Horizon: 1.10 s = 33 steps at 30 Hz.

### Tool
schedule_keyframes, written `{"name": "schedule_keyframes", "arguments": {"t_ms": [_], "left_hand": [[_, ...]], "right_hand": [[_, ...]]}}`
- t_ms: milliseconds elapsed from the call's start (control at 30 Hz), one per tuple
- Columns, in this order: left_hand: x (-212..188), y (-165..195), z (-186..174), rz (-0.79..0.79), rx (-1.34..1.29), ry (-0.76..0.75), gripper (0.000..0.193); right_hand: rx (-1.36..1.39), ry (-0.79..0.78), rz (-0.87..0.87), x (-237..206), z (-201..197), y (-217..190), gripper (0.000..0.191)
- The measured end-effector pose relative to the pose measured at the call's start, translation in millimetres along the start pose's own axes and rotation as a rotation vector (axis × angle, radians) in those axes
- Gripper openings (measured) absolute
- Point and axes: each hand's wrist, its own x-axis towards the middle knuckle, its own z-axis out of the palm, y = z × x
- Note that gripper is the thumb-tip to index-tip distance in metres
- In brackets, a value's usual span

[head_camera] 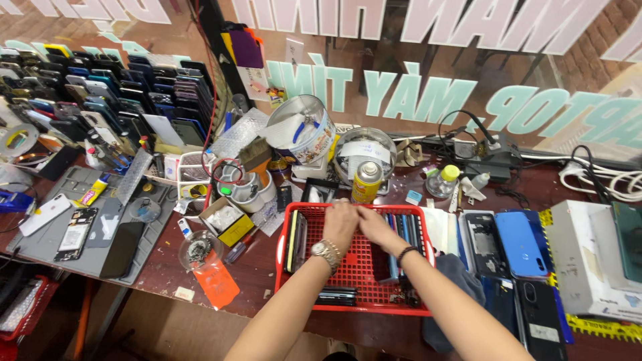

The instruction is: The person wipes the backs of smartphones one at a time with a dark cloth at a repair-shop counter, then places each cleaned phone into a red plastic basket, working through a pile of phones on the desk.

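1. Table (200,267): dark red-brown, crowded with phone parts and tools, running along a glass front with big lettering.
2. Phone rack (100,87): far left, rows of phones and cases standing on edge.
3. Grey mat (73,194): left on the table, with a white phone (44,214), an opened phone and a black phone lying on it.
4. White box (588,261): far right, touching the table's striped edge.
5. Red basket (361,267): centre front on the table, mesh floor, with slim phone parts standing along its left and right walls and dark pieces at the near edge.
6. Blue phone back (520,244): just right of the basket, beside an opened phone frame.
7. Round tin (364,154): behind the basket, next to a tilted white tub (301,127).
8. Spray can (366,182): yellow, upright, just behind the basket's far rim.
9. My left hand (341,224): watch on wrist, over the basket's far rim, fingers curled down; can't tell if the grip is clamped on anything.
10. My right hand (376,227): dark bracelet, touching the left hand over the same rim; grip folded, what it holds is hidden.
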Motion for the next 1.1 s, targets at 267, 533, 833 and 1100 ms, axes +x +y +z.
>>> {"name": "schedule_keyframes", "arguments": {"t_ms": [267, 533, 833, 1100], "left_hand": [[24.1, 85.5, -39.0, 0.236, 0.032, 0.078, 0.012], [33.8, 141.9, -33.4, 0.253, -0.22, -0.005, 0.018], [39.5, 165.0, 3.4, 0.012, -0.778, -0.202, 0.033], [48.9, 160.8, 12.6, 0.027, -0.702, -0.226, 0.036]], "right_hand": [[0.258, 0.103, 0.178, -44.2, -74.6, 47.2, 0.031], [-0.298, 0.239, 0.178, -115.6, -123.1, 97.6, 0.043], [-0.883, -0.076, 0.233, -183.2, -71.3, 80.9, 0.124], [-0.473, 0.092, 0.105, -166.5, -100.8, 111.7, 0.047]]}}
